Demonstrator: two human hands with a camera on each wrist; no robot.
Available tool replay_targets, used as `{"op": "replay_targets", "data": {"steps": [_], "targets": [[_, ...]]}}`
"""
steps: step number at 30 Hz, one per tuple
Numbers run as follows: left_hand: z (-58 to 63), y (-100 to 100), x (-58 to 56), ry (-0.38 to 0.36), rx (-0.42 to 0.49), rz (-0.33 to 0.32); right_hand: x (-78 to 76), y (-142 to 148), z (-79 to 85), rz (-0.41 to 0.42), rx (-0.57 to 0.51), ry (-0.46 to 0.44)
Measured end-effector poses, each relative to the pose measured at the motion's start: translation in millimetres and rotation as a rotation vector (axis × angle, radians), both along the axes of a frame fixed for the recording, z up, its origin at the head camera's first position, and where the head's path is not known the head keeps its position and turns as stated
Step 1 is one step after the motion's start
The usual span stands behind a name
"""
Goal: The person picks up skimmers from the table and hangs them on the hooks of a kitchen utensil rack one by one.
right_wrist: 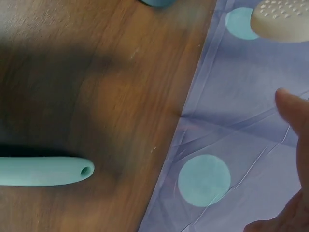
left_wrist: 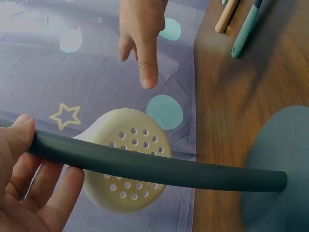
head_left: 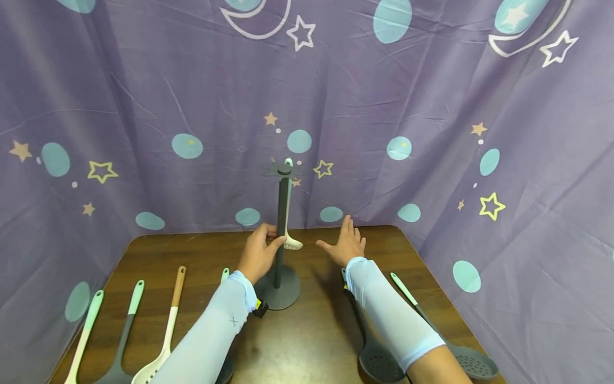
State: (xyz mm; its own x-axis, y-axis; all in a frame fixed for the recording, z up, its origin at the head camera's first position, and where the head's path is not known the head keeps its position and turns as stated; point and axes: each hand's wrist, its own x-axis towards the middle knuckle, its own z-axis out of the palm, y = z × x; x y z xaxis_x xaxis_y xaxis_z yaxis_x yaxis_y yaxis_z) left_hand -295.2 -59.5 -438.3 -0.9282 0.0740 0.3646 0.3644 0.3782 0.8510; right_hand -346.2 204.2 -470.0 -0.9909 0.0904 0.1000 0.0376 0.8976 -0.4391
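A dark grey utensil stand (head_left: 282, 213) with a round base rises from the table. My left hand (head_left: 259, 253) holds its pole partway up, thumb on one side and fingers on the other. From the top of the stand hangs a cream skimmer (head_left: 293, 245), its handle running along the far side of the pole. In the left wrist view its perforated head (left_wrist: 126, 123) shows behind the pole. My right hand (head_left: 349, 246) is in the air to the right of the stand, fingers spread, holding nothing. Its thumb points toward the skimmer.
Left on the table (head_left: 297, 346) lie a mint-handled white utensil (head_left: 86, 333), a mint-handled grey one (head_left: 126, 325) and a wooden-handled white one (head_left: 170, 325); another is partly behind my left sleeve. Right lie a black skimmer (head_left: 381, 364) and a grey skimmer (head_left: 472, 362). A purple curtain (head_left: 355, 96) hangs behind.
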Motion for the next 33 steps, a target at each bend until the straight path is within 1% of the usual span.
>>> {"op": "replay_targets", "data": {"steps": [5,7,10,13,16,21,24,29,31,33], "targets": [[-1.5,-1,-0.3,0.001,0.002,-0.019,-0.8,10,-9.4,-0.044,0.033,-0.037],[-1.8,-1,-0.7,-0.007,0.01,-0.026,-0.9,15,-15.4,-0.06,0.032,-0.07],[-1.4,-3,-1.6,-0.017,0.054,-0.031,-3.0,21,-24.6,-0.067,0.003,-0.114],[-0.4,-5,-3.1,-0.019,0.092,-0.029,-6.8,27,-32.2,-0.064,0.007,-0.152],[0.1,-7,-4.5,-0.03,0.104,-0.026,-8.6,36,-36.9,-0.038,0.053,-0.186],[-0.1,-8,-6.8,-0.052,0.094,-0.028,-9.2,49,-45.0,0.061,0.14,-0.231],[-0.5,-9,-8.2,-0.048,0.074,-0.033,-7.8,53,-50.9,0.101,0.185,-0.261],[-1.1,-10,-9.2,-0.044,0.03,-0.054,-2.6,49,-55.7,0.089,0.228,-0.29],[-1.9,-10,-9.0,-0.038,0.023,-0.062,-0.5,48,-57.6,0.07,0.232,-0.284],[-3.2,-10,-8.5,-0.035,0.023,-0.064,1.2,48,-61.1,0.07,0.239,-0.263]]}}
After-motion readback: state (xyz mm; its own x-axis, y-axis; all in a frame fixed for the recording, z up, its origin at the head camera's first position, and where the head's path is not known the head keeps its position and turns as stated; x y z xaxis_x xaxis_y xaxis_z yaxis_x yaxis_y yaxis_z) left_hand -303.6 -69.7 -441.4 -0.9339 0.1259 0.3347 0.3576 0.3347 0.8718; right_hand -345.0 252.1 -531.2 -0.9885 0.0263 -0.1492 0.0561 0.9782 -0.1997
